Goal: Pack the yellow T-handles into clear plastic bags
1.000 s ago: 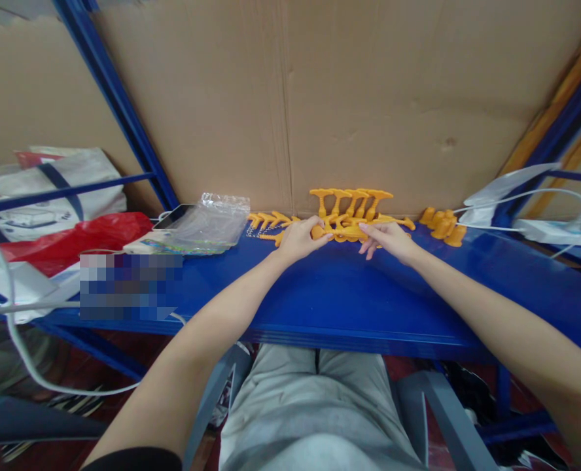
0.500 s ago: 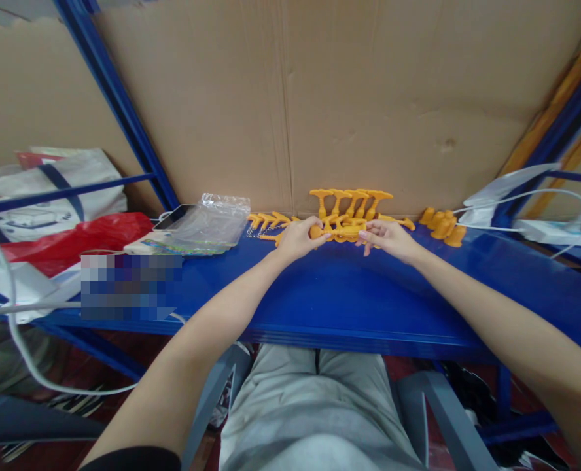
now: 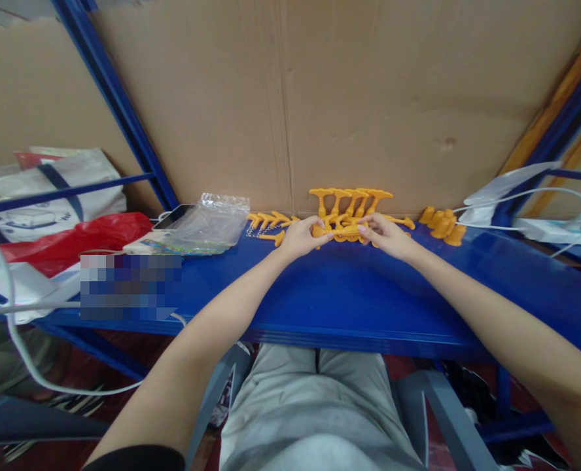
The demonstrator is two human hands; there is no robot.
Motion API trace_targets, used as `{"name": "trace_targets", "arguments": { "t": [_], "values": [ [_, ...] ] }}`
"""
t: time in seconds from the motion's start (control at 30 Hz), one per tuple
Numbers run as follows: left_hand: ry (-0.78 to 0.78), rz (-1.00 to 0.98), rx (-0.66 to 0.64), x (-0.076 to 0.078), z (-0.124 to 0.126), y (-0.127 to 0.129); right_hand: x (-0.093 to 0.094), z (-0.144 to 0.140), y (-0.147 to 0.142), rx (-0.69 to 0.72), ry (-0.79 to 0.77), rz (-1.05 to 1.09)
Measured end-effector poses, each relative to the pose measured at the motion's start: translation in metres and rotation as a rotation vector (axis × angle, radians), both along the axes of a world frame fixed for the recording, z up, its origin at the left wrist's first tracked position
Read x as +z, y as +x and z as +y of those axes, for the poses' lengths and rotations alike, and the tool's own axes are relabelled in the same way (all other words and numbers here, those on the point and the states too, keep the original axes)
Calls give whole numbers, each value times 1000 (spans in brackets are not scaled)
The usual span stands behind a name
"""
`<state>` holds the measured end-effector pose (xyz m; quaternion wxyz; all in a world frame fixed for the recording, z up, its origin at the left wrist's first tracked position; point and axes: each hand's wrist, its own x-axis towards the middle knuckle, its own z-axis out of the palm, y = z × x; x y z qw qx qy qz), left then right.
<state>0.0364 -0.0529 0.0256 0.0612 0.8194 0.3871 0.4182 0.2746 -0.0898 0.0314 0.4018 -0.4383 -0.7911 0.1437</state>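
Between my two hands is a yellow plastic piece [image 3: 344,231], held low over the blue shelf; its exact shape is partly hidden by fingers. My left hand [image 3: 300,238] is closed, pinching the rounded left end with thumb and fingers. On the right end, the thumb and fingertips of my right hand [image 3: 389,237] are closed too. Just behind stand several yellow T-shaped pieces [image 3: 353,201] against the cardboard. Left of my left hand lie several yellow pieces with small metal chains [image 3: 265,221]. Other yellow parts lie around and under the held piece, hard to tell apart.
Several short yellow plugs [image 3: 442,226] stand at the right. Clear plastic bags [image 3: 212,222] and a phone [image 3: 176,216] lie to the left, beside a red bag [image 3: 89,239]. A white cable [image 3: 13,340] hangs over the left edge. Cardboard [image 3: 290,104] closes off the back.
Both hands keep hold of the yellow piece with only small finger shifts. My right hand has moved slightly left and its lower fingers have drawn in.
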Motion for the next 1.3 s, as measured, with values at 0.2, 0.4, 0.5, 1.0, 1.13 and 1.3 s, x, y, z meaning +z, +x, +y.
{"name": "trace_targets", "arguments": {
  "t": [0.2, 0.4, 0.5, 1.0, 1.13, 1.3],
  "values": [
    [-53, -59, -24, 4, 0, 1, 4, 2, -5, -118, 586, -601],
    [-41, -52, -49, 2, 8, -6, 16, 13, -13, 22, 554, -691],
    [-2, -20, -54, 3, 10, -10, 24, 17, -17, 69, 428, -559],
    [-83, -82, -51, 2, 10, -7, 12, 15, -22, -54, 449, -503],
    [-137, -117, -89, 0, 8, -6, 12, 9, -20, -55, 550, -675],
    [-10, -41, -52, 4, -1, -5, 14, 6, -17, -7, 456, -591]
  ]
}}
